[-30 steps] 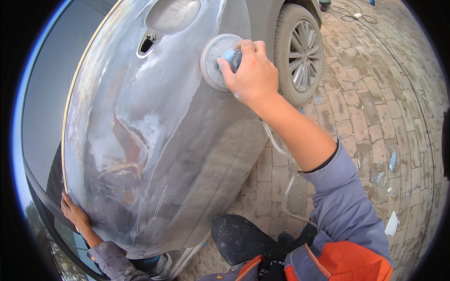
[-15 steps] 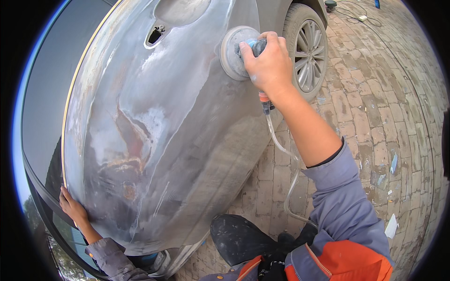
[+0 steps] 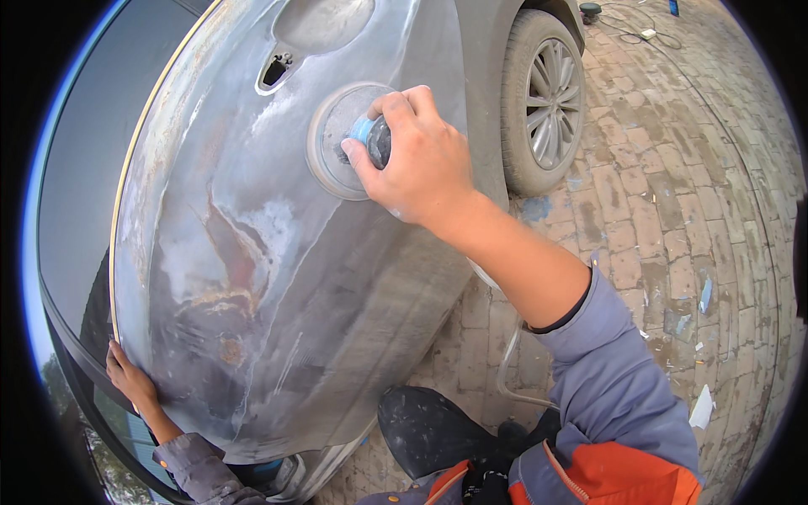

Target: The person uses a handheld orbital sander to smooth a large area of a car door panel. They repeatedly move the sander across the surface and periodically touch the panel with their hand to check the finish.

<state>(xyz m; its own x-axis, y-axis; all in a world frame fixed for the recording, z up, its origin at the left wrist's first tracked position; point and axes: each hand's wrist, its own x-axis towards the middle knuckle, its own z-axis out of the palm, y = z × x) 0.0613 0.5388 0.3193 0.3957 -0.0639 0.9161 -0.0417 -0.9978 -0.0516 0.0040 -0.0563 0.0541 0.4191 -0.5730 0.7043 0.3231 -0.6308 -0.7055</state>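
My right hand [image 3: 419,156] is closed around the black and blue head of a round air sander [image 3: 335,126], whose grey disc lies against the car door [image 3: 337,278]. The door's surface is scuffed grey, with a white-edged patch of reddish brown [image 3: 240,261] left of the middle. Just below the handle recess [image 3: 324,21] there is a dark hole [image 3: 275,70]. A clear hose [image 3: 507,362] runs below my right forearm. My left hand [image 3: 130,376] rests with its fingers stretched over the door's left edge, by the window.
A car wheel [image 3: 551,101] stands beyond the door at the upper right. Brick paving [image 3: 656,227] lies to the right, with scraps such as a white shard [image 3: 702,407] and a blue piece [image 3: 705,296]. A dark cable [image 3: 644,38] curls on the ground farther off.
My right hand has moved the sander left and down across the door, away from the wheel. The hose has shifted with it. My left hand has stayed at the edge.
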